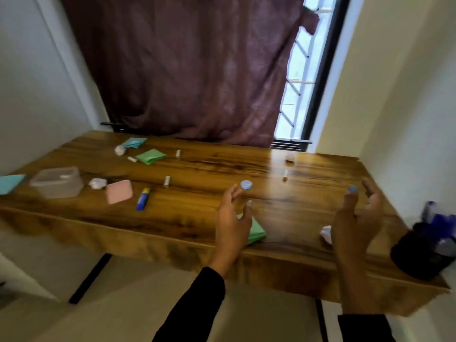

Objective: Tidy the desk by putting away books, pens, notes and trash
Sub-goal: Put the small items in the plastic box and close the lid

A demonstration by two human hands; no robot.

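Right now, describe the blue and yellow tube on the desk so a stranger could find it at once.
Start at the wooden desk and go to its left half, near the front edge. Beside the clear plastic box lies a pink pad, and just right of that pad is the tube. It is the only dark blue thing there, with a yellow band at its far end.

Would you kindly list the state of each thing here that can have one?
left hand: open, holds nothing
right hand: open, holds nothing
plastic box: lid on
curtain: drawn, window showing at right
glue stick: lying flat, capped
paper balls: crumpled, on the desk
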